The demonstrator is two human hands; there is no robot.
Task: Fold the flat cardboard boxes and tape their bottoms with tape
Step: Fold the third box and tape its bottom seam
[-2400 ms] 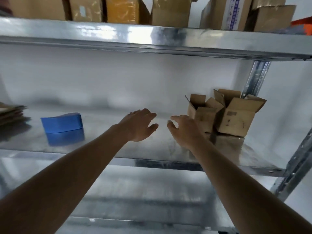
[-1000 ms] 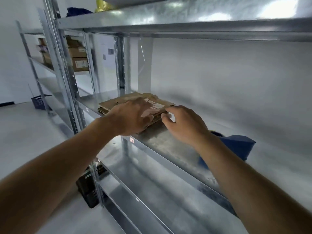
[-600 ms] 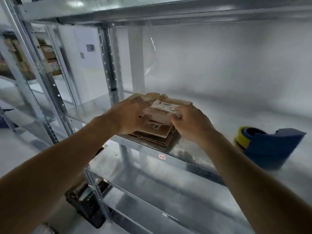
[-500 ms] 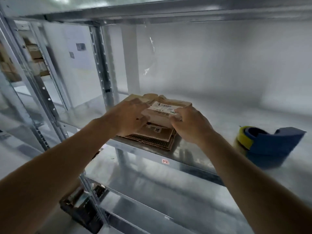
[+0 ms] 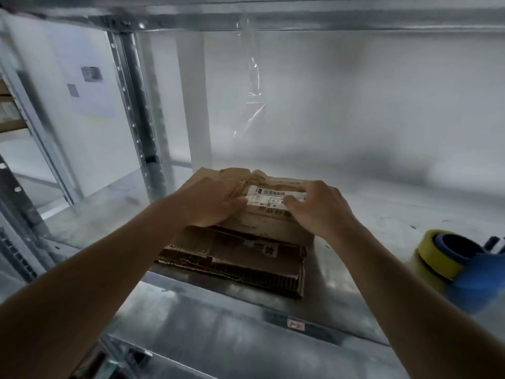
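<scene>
Galvanized steel shelf holds flattened cardboard boxes against white wall.

Stack of flat cardboard boxes seen on metal shelf. Top flat box gripped at both sides: left hand laid on its left part, right hand on its right. White barcode label seen between fingers. Blue tape dispenser with yellow roll placed well right of right fingers. Clear tape strip hung from upper shelf, above fingers.
</scene>
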